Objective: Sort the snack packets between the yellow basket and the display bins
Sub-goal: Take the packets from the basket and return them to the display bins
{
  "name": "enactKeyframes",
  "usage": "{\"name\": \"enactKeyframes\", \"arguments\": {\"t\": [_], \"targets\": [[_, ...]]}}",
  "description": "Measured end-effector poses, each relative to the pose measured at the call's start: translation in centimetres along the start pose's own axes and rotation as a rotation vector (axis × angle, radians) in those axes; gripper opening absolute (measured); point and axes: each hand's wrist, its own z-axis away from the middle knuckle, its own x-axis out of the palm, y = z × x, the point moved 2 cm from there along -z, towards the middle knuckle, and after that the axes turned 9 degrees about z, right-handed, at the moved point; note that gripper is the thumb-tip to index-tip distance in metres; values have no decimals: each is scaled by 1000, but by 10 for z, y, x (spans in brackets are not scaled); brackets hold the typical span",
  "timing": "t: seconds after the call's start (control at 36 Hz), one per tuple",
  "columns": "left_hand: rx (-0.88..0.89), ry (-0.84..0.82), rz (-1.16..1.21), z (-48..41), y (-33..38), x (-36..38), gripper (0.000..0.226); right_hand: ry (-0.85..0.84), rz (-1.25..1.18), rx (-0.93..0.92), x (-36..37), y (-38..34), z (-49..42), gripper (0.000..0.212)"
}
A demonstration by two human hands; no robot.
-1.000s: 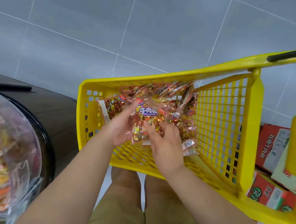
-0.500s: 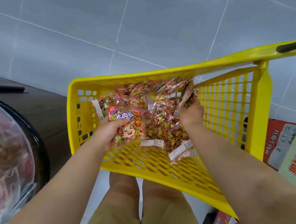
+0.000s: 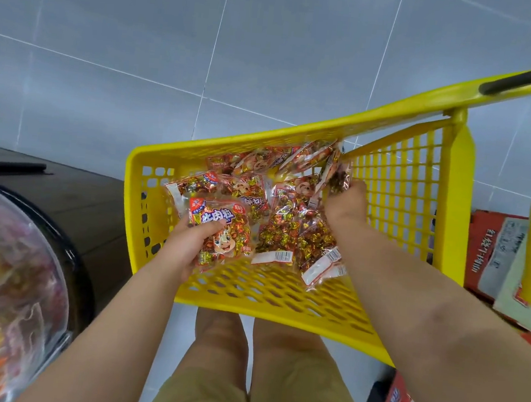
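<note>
Snack packets (image 3: 283,225) of foil-wrapped meat bites lie heaped in the far end of the yellow basket (image 3: 264,135), which is tilted over the person's knees; the left hand (image 3: 186,250) grips one packet with a cartoon face (image 3: 222,229) at its lower left corner, thumb across the front, just above the mesh floor; the right hand (image 3: 345,205) pinches another packet (image 3: 336,172) standing on edge beside the mesh side wall; a clear domed display bin (image 3: 1,272) of mixed sweets sits at the left; red cartons (image 3: 492,252) lie at the right.
</note>
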Motion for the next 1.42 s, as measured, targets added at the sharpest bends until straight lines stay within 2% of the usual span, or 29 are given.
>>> {"name": "enactKeyframes", "arguments": {"t": [0.08, 0.22, 0.36, 0.44, 0.56, 0.67, 0.78, 0.89, 1.0, 1.11, 1.17, 1.25, 1.42], "targets": [[4, -23, -20, 12, 3, -2, 29, 50, 38, -49, -14, 7, 23, 29], [22, -69, -46, 40, 15, -8, 41, 79, -199, -46, -39, 22, 66, 41], [66, -115, -55, 72, 30, -15, 39, 167, -270, -111, -65, 31, 115, 39], [94, -146, -27, 91, 36, -19, 32, 128, -362, -99, -73, 36, 142, 42], [129, -183, 2, 115, 38, -30, 41, 49, -456, -102, -81, 38, 172, 48], [154, -195, 24, 142, 37, -45, 45, -125, -571, -130, -87, 32, 196, 41], [188, -171, 75, 170, 31, -63, 47, -405, -672, -194, -89, 16, 221, 19], [248, -131, 211, 198, 15, -89, 44, -679, -749, -171, -85, 1, 248, 18], [302, -77, 443, 225, -13, -123, 29, -859, -691, -197, -72, -13, 275, 15], [333, 56, 609, 250, -47, -164, 36, -1033, -585, -273, -48, -26, 309, 24], [350, 118, 663, 262, -65, -185, 37, -1094, -506, -315, -36, -30, 329, 31], [392, 192, 751, 280, -91, -219, 26, -1151, -370, -393, -16, -36, 359, 38], [486, 327, 894, 313, -137, -295, 51, -1167, -151, -567, 29, -54, 440, 26]]}}
